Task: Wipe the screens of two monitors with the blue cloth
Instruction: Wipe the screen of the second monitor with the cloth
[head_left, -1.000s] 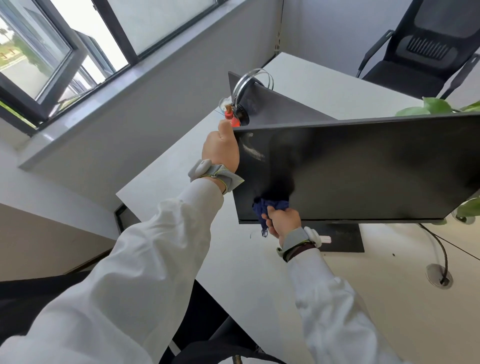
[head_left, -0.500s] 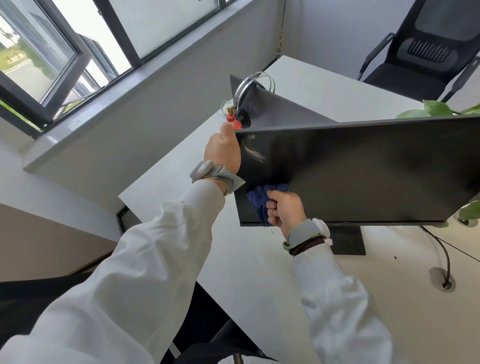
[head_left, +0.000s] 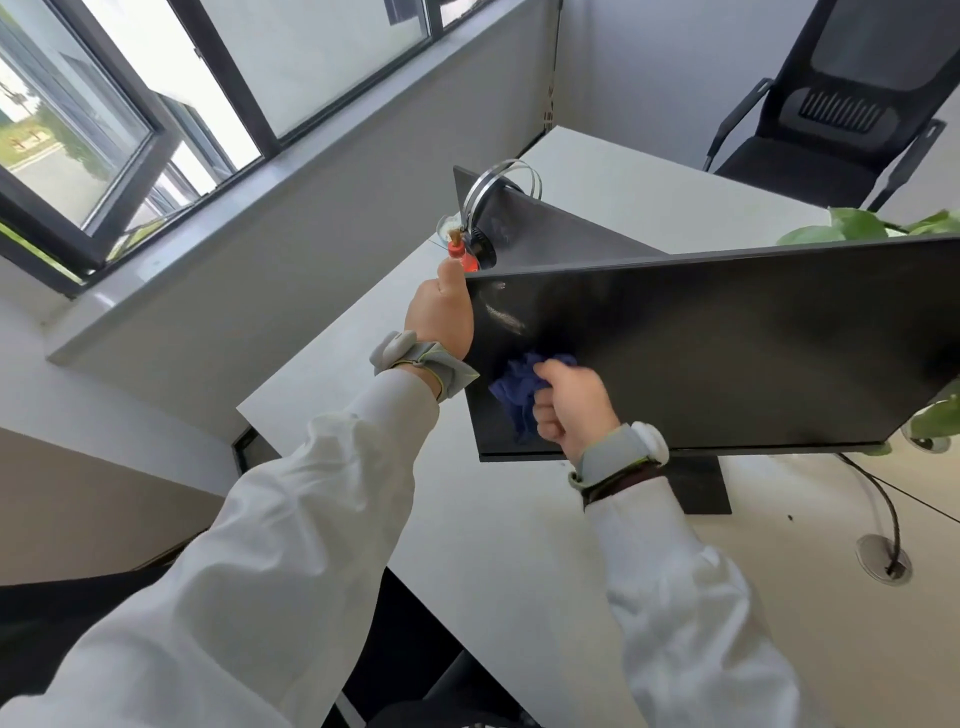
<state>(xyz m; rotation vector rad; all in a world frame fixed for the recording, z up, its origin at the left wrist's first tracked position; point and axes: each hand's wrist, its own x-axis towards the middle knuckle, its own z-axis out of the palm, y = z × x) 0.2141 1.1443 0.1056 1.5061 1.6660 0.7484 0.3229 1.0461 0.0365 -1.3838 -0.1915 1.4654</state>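
your right hand (head_left: 574, 405) was curled round the bunched blue cloth (head_left: 519, 389), pressing it flat against the lower left corner of the near monitor (head_left: 727, 343). part of the cloth hung below your knuckles, just above that monitor's bottom edge. bunching it likely gave you a thick pad to push with.

your left hand (head_left: 441, 317) clasped that monitor's left edge, thumb lying up along the rim, the other fingers hidden behind the panel. i judged this a brace, so the screen would not swing or tip on its stand (head_left: 701, 483) while you rubbed. pale smears showed on the glass above the cloth, near the top left corner, so that patch looked unfinished. the long stretch of screen to the right of the cloth showed no clear marks.

the bench (head_left: 493, 519) carried the monitor. a cable port (head_left: 883, 561) sat in the bench below the monitor's right end.

behind the monitor's top left corner stood the second monitor (head_left: 540, 228), angled away, with a red bottle (head_left: 462, 257) at its near end and a metal headband (head_left: 498, 182) hooked over its top. i judged it not yet wiped. leaves of a plant (head_left: 857, 226) rose behind the near monitor's top edge, and a black chair (head_left: 821, 119) stood farther back.
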